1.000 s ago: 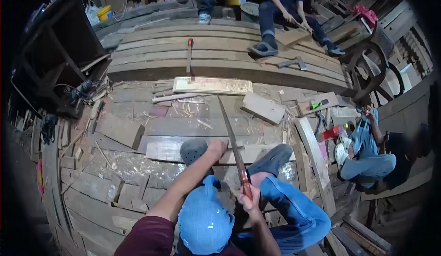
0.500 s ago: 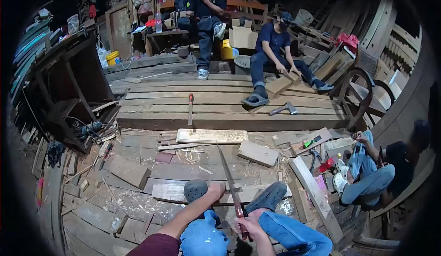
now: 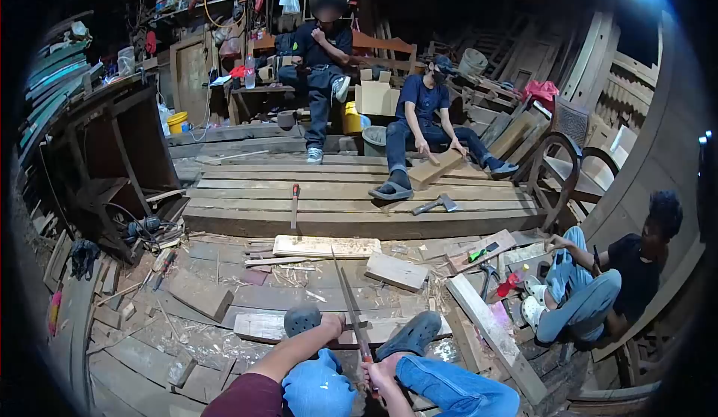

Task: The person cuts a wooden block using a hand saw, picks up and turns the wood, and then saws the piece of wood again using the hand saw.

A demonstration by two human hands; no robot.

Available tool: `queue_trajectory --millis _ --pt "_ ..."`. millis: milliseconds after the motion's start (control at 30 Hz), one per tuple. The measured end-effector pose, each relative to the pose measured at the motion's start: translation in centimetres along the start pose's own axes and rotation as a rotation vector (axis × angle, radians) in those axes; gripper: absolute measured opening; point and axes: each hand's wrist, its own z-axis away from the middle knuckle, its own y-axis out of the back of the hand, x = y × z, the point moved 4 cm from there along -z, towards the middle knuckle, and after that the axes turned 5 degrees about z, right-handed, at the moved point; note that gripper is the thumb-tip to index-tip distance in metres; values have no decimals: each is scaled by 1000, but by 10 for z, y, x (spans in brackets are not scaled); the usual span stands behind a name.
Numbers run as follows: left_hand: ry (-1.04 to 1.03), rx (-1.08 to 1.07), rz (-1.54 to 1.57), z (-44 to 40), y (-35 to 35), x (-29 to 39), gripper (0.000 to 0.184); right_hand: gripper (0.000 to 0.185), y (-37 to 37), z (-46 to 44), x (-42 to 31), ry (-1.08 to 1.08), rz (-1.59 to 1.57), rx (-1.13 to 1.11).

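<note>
My right hand [image 3: 380,373] is closed round the reddish handle of a long, narrow tapering tool [image 3: 348,297], which looks like a saw or file and points away from me. Near the board [image 3: 258,326] between my feet, my left hand [image 3: 331,324] is closed on a short dark metal piece [image 3: 354,326] that sticks out to the right, just beside the long tool. A dark clog [image 3: 302,318] rests on the board's left part, and the other clog [image 3: 416,333] is at its right.
Ahead lie a pale board [image 3: 327,247], a wood block [image 3: 397,271] and a slatted platform [image 3: 359,226] holding a hatchet [image 3: 436,204] and a red-handled tool [image 3: 295,209]. One person [image 3: 628,267] sits at right; two others are beyond the platform.
The view has tilted up, showing more of the far room and the people there. Both hands keep their holds, the long tool still pointing forward.
</note>
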Motion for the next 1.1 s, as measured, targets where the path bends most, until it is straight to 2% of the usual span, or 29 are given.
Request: queue_trajectory --millis 33,133,233,267,367,400,467,500,567,700,767,933,1000,1100 --pt "26 3 21 -2 -3 1 32 21 2 -2 3 -4 -48 -40" --pt "-68 4 -120 -20 -20 1 33 22 14 -19 17 13 -107 -189" --pt "-196 4 -209 -11 -7 1 31 33 12 5 -7 102 391 177" --pt "-161 -34 -182 -6 5 3 25 46 11 2 -9 76 570 274" --pt "-119 110 -227 -23 -10 -4 20 51 2 10 -9 14 629 260" --pt "-153 97 -227 -19 -7 -3 18 51 0 20 -17 98 658 279" --pt "-184 137 -164 -17 -12 -1 17 52 -6 35 -23 94 570 252" --pt "-159 318 -67 -14 -15 -3 14 52 -7 36 -20 125 523 216" --pt "-150 217 -303 -17 -16 0 15 55 -2 20 -5 86 559 229" --pt "-164 143 -220 -22 -18 -1 16 58 5 6 6 102 328 131" --pt "-162 138 -151 -23 -14 -4 16 58 0 19 -8 121 387 198" --pt "-128 209 -122 -8 -1 -2 12 59 10 8 5 216 511 218" --pt "-144 327 -111 -9 -9 -5 13 57 9 10 3 228 516 227" --pt "-155 316 -163 -3 -5 -10 14 55 1 28 -7 238 395 159"
